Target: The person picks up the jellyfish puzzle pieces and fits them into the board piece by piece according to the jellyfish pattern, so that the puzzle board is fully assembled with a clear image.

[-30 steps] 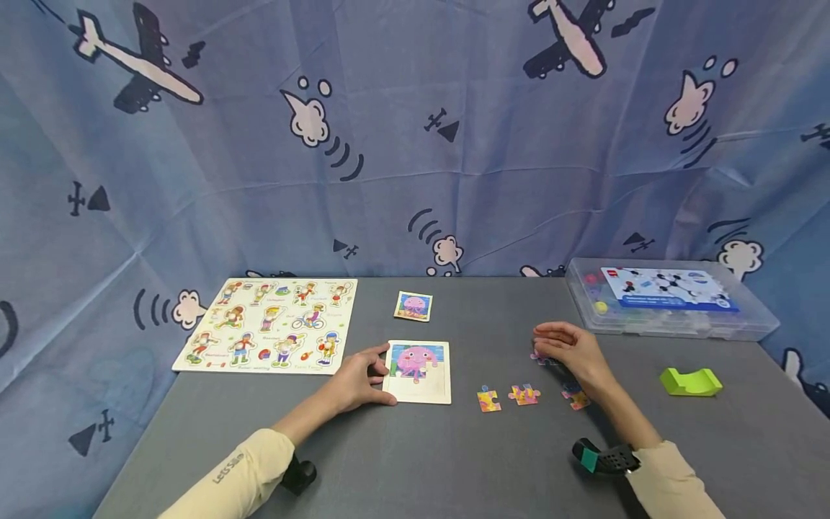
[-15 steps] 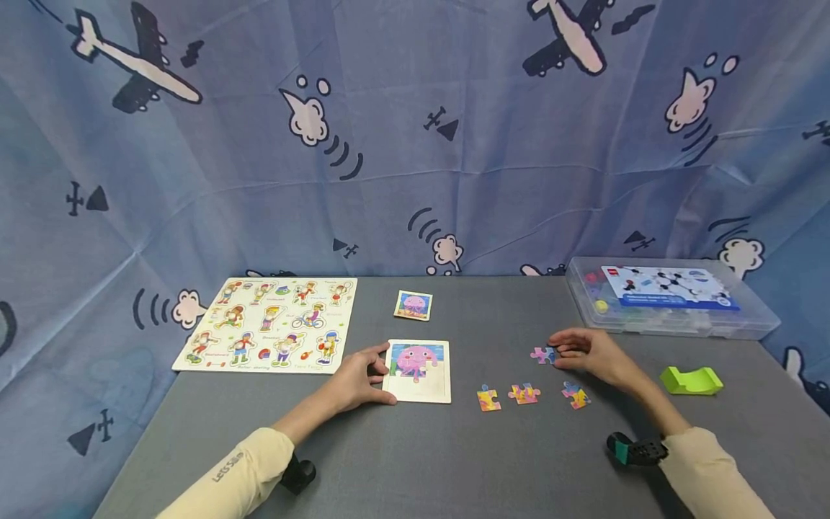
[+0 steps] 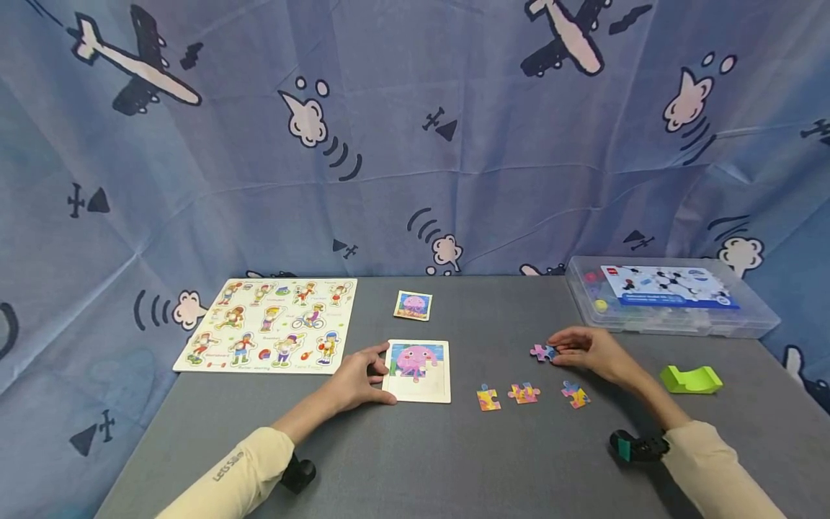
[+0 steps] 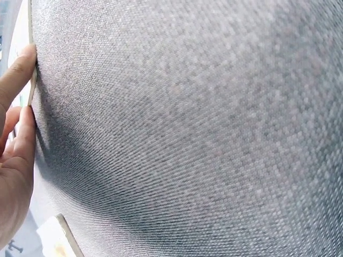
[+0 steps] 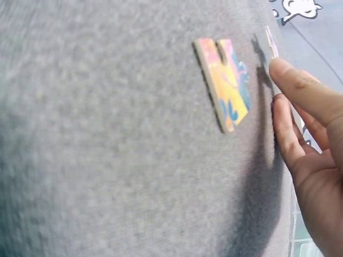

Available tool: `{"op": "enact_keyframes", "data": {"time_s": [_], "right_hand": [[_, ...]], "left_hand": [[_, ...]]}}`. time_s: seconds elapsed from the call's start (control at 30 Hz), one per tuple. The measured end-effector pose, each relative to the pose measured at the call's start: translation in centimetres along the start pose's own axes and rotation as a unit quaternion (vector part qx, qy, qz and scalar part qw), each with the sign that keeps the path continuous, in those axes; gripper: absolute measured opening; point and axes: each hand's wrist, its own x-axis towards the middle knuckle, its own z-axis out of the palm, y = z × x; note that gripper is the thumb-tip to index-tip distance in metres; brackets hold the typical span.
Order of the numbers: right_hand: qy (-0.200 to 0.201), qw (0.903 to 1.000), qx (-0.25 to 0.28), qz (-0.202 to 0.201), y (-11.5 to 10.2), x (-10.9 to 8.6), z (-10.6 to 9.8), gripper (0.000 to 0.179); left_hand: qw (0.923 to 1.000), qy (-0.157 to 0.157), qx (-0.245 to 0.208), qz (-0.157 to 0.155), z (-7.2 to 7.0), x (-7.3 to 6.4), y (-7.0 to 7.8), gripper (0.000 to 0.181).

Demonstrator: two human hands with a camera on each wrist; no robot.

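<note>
A square cream wooden board (image 3: 421, 391) is clamped, seemingly for steadiness, by the left hand (image 3: 359, 378), and, nearer the table's (image 3: 454, 461) right edge, a pink-blue jigsaw piece (image 3: 540, 352) by the right hand (image 3: 593, 355).

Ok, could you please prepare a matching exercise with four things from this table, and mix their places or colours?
1. puzzle tray
2. pink-and-blue puzzle piece
3. curved block
4. picture board

A. plain bright green
B. farthest left of the four
C. touched by the right hand
D. held at its edge by the left hand

Pairs: 1-D, 2-C, 3-A, 4-B
</note>
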Motion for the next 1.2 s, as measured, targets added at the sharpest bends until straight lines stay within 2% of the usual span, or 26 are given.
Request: {"op": "enact_keyframes", "data": {"time_s": [0.23,0.43,0.57,0.83,1.07,1.2], "right_hand": [[-0.011,0.9957,0.075,0.054,-0.7,-0.4,0.1,0.039],[0.003,0.9888,0.126,0.08,-0.9,-0.7,0.7,0.043],[0.004,0.9812,0.169,0.093,-1.1,-0.9,1.0,0.044],[-0.001,0.9675,0.222,0.122,-2.1,-1.0,1.6,0.038],[0.001,0.9595,0.251,0.128,-3.0,-0.8,2.7,0.033],[0.008,0.9496,0.285,0.13,-3.7,-0.8,3.2,0.029]], "left_hand": [[1.0,0.0,0.005,-0.001,0.0,0.0,0.1,0.035],[0.9999,-0.001,0.01,-0.01,0.0,0.0,0.0,0.034],[0.9998,0.001,0.014,-0.015,0.0,0.0,0.0,0.035],[0.9996,0.001,0.021,-0.018,-0.1,0.0,0.1,0.035],[0.9998,0.0,0.015,-0.016,-0.1,-0.1,0.2,0.035],[0.9997,0.0,0.014,-0.018,-0.1,0.0,0.1,0.034]]}}
